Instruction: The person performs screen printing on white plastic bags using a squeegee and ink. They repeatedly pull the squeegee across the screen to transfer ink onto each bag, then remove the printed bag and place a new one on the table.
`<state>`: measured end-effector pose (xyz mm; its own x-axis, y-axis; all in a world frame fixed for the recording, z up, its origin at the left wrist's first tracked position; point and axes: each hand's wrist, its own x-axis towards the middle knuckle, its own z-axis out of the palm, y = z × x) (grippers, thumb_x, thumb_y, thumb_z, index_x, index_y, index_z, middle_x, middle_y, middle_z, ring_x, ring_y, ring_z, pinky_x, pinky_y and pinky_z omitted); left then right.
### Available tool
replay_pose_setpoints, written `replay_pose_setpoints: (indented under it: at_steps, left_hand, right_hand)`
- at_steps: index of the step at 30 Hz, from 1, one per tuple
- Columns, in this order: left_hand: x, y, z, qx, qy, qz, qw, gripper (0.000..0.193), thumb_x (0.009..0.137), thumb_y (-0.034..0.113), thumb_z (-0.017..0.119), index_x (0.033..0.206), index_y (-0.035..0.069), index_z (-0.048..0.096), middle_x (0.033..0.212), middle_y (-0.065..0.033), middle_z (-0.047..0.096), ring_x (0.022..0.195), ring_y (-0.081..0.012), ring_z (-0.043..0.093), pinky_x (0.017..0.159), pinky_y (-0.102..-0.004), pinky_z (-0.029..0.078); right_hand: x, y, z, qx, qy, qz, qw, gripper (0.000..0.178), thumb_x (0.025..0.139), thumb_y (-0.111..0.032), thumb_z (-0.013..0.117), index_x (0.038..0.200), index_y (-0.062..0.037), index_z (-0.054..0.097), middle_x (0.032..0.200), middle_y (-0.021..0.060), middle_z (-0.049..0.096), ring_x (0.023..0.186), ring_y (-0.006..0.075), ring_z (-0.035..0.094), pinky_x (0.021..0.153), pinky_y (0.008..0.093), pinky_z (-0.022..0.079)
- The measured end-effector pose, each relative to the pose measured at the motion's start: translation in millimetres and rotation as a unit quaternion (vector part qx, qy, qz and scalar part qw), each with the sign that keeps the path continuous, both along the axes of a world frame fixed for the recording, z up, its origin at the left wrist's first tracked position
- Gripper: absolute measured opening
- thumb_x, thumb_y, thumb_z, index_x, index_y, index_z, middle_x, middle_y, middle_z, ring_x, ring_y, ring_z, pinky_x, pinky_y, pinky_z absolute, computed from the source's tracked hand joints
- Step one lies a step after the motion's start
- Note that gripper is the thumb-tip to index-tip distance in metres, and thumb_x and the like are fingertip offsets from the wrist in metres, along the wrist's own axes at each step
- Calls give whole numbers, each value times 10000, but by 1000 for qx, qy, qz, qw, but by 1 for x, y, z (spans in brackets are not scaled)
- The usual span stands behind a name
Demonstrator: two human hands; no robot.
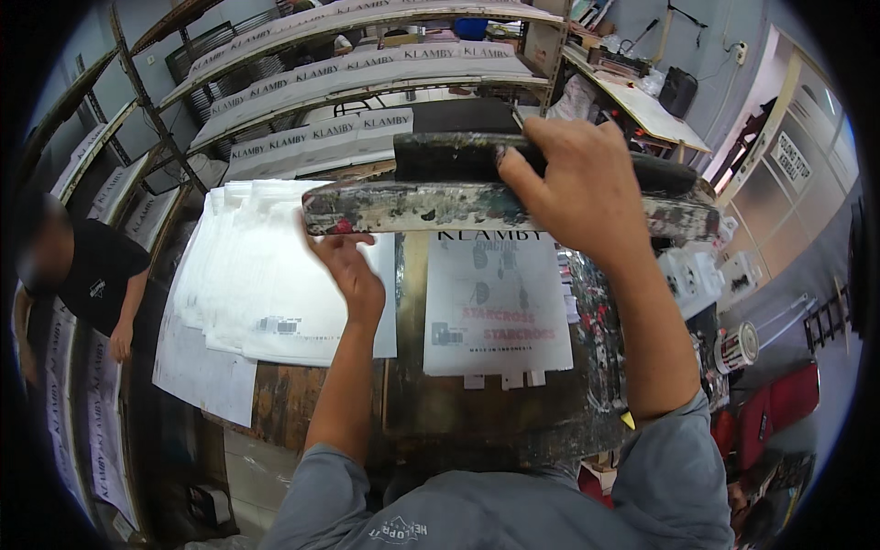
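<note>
A paint-stained wooden screen frame (431, 209) is raised above the worktable, its long near edge facing me. Along its top lies a black bar that looks like a squeegee (440, 158). My right hand (587, 188) is closed over this squeegee, thumb in front and the other fingers behind. Under the frame's left end my left hand (353, 275) has its fingers apart, close to the corner; whether it bears any weight is hidden. Below the frame lies a white printed sheet (500, 307) with black, grey and red print. To its left is a stack of white sheets (247, 266).
Racks of printed white sheets (367, 73) stand behind the dark worktable (412, 412) and along the left. A co-worker in a black shirt (101, 270) is at the left. A paint can (736, 348) and white containers (692, 280) are at the right.
</note>
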<state>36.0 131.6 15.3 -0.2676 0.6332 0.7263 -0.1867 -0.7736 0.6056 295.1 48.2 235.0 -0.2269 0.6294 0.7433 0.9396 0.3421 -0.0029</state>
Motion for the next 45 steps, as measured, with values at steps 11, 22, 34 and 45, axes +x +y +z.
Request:
replay_pose_setpoints:
  at_steps: [11, 22, 34, 45]
  left_hand:
    - [57, 243, -183, -25, 536, 143, 831, 329, 1000, 216, 791, 1183, -51, 730, 1324, -262, 707, 1138, -379, 716, 850, -433, 596]
    - [-204, 15, -123, -324, 260, 277, 866, 260, 1085, 216, 692, 1028, -37, 663, 770, -63, 662, 652, -135, 594, 606, -317, 490]
    - [-332, -129, -78, -235, 420, 646, 592, 615, 1085, 285, 665, 1612, 9, 505, 1651, -269, 478, 1555, -399, 432, 1296, -577, 284]
    - [58, -53, -129, -26, 738, -64, 671, 747, 1063, 623, 566, 1660, 181, 492, 1791, -204, 293, 1655, -497, 206, 1302, -739, 91]
  right_hand:
    - [11, 49, 46, -39, 37, 9, 999, 435, 989, -391, 642, 943, 38, 704, 826, 280, 650, 824, 481, 655, 769, 522, 511]
    - [6, 26, 27, -68, -16, -43, 997, 380, 990, -367, 622, 1004, 6, 690, 897, 245, 680, 884, 453, 653, 812, 524, 477]
    - [5, 4, -9, 37, 8, 24, 999, 496, 990, -449, 633, 954, 29, 762, 874, 225, 742, 909, 397, 714, 883, 528, 463]
    - [6, 16, 9, 17, -17, 12, 1000, 533, 981, -481, 624, 843, 23, 728, 792, 254, 715, 783, 452, 712, 776, 555, 543]
